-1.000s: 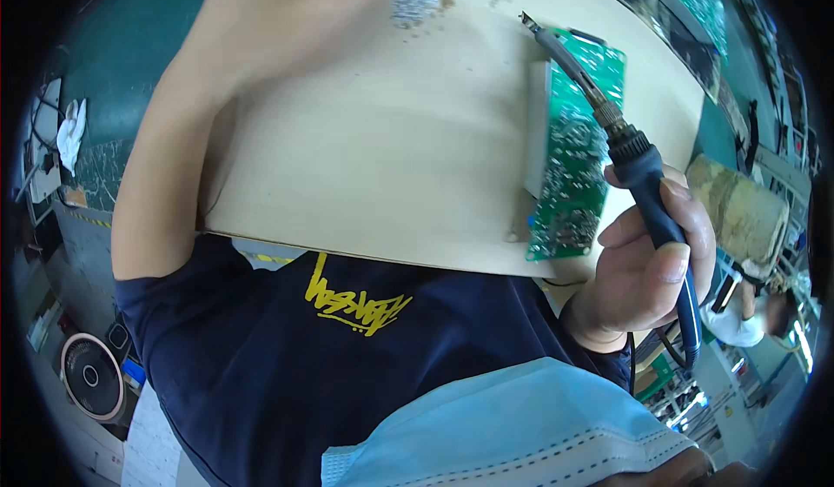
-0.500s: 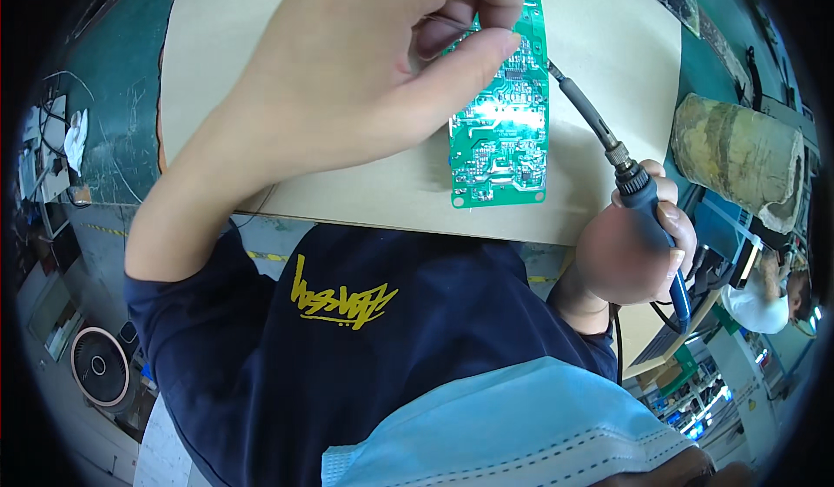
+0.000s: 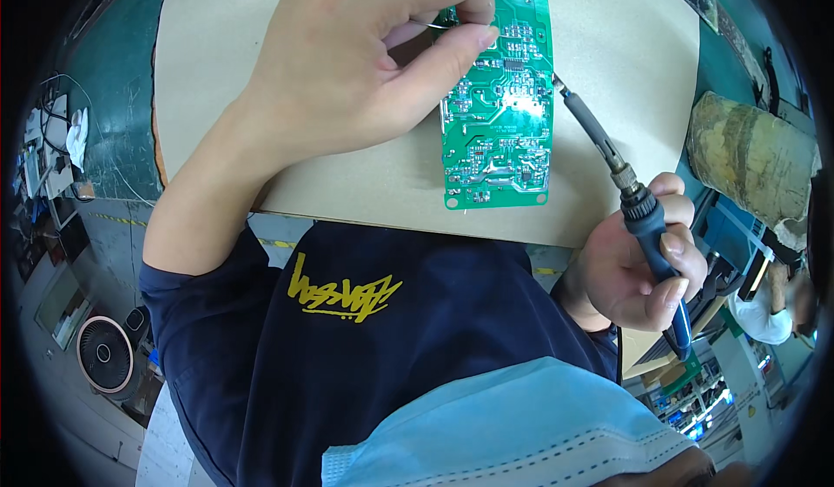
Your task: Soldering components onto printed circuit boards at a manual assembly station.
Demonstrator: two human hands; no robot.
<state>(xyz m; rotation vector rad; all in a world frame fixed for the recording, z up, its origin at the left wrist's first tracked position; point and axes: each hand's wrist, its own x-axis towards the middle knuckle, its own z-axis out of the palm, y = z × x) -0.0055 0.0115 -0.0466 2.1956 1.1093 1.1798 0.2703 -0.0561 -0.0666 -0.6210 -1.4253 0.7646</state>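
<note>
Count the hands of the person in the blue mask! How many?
2. The left hand, over the left edge of the green circuit board, pinches a thin wire; the right hand grips the soldering iron. The picture's top cuts off part of the left hand.

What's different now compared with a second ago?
The left hand moved rightward to the green circuit board, which now lies further left; that hand holds thin wire, though whether it did before is hidden. Unchanged: the right hand grips the soldering iron.
</note>
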